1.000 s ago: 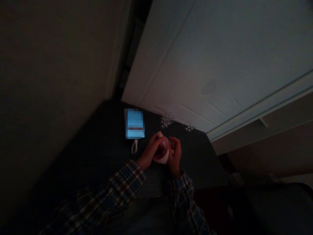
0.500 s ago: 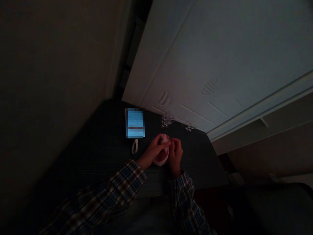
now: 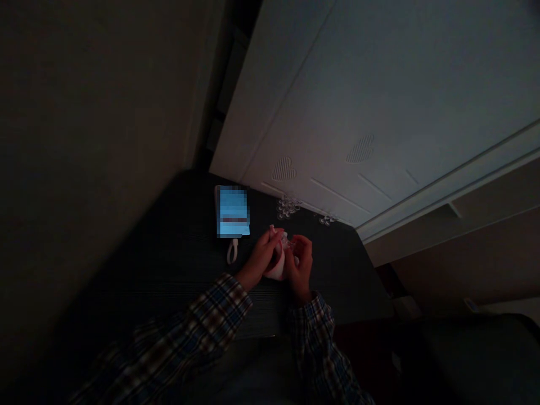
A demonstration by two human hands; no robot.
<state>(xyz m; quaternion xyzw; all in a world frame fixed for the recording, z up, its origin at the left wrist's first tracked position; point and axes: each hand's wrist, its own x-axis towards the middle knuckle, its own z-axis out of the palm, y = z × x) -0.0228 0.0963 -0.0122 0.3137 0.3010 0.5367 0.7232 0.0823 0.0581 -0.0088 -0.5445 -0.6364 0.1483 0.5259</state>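
Observation:
A pink and white item [image 3: 276, 271], soft-looking and curved into a loop, is held above the dark table [image 3: 341, 281]. My left hand [image 3: 260, 260] is closed on its left side, near a pink tip that sticks up. On the other side my right hand [image 3: 301, 265] has bent fingers pressed against the item. Something small, clear and shiny [image 3: 289, 243] shows between my hands; its shape is too dim to tell.
Behind my hands lie a pile of small clear pieces [image 3: 288, 207] and a smaller group [image 3: 327, 219], beside a white panel [image 3: 358, 101] with heart patterns. A lit screen [image 3: 233, 211] stands at the left, with a pale loop [image 3: 232, 252] below it.
The pink and white item has turned and its opening looks narrower. The fingers of my right hand have shifted onto it, and the clear shiny thing now shows between my hands.

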